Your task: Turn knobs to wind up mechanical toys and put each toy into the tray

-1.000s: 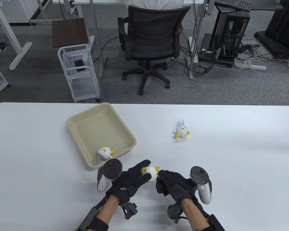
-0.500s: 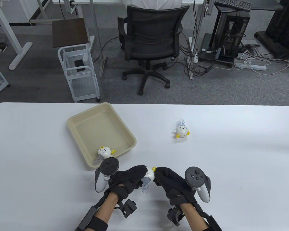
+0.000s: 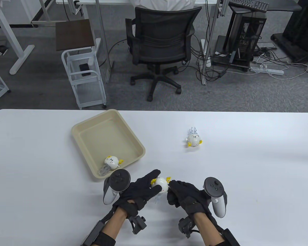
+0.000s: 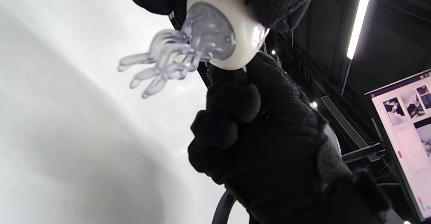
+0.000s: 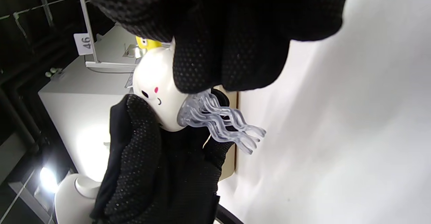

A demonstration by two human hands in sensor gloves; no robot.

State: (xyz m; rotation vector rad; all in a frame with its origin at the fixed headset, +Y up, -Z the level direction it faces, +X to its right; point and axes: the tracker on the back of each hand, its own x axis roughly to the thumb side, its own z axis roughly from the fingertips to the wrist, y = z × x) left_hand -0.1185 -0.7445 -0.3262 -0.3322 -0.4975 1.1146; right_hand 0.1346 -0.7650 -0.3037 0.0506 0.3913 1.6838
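The left hand (image 3: 140, 191) grasps a small white wind-up toy (image 3: 161, 185), its fingers cupped round the round body from the nine o'clock side. The right hand (image 3: 186, 197) meets the toy from three o'clock, fingertips pinching at a yellow knob (image 3: 168, 178) on the toy's side. The toy is held just above the white table (image 3: 246, 179), close to the near edge, at about six o'clock in the table view.

In the left wrist view, clear jelly-like tentacles (image 4: 168, 61) hang from the toy's underside, free of the fingers. The right wrist view shows a tiny face with a pink cheek dot on the white shell.

Outward from the hands, a beige tray (image 3: 78, 128) sits at about ten o'clock, near the left hand. One matching toy in the tray (image 3: 111, 162) lies in the tray's near corner. A third toy on the table (image 3: 193, 139) stands well apart, at about one o'clock from the hands.

The winding looks underway. The risks, as a judgement: the smooth, round shell could turn or slip in the gloved left hand as the knob is twisted, dropping the toy. Fingers closing lower could trap the soft tentacles. Letting go of the knob early would let the spring run down before the toy reaches the tray.
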